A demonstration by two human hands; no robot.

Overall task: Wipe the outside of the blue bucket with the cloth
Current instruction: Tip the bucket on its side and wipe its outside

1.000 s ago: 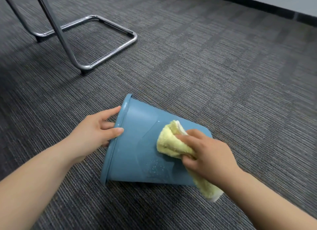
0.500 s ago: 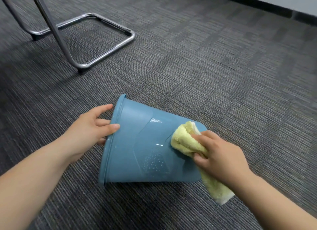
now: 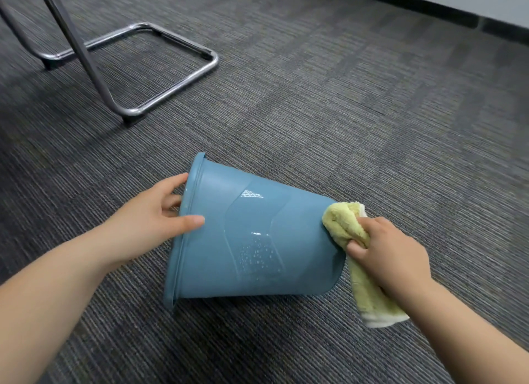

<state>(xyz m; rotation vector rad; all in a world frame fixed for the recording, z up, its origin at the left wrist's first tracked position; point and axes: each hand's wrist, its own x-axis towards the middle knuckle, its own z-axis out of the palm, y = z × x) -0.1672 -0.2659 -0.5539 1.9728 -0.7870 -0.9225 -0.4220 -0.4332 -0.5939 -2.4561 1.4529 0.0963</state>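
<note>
Carpet; hands (cloth bunched) on bucket

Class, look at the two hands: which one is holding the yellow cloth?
The right hand clutches the yellow cloth at the blue plastic bucket's base; the left hand grips its rim.

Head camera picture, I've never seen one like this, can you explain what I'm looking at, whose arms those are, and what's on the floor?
There is no machine here: a person wears a wide-angle camera on the head, looking forward and down, so the two bare arms are their own. A blue bucket lies on its side on grey carpet. The left hand grips its rim, the thumb on the outer wall. The right hand clutches a yellow cloth, pressed against the bucket's base end. Droplets glisten on the bucket's side. Beyond it stands a chrome chair frame.
</note>
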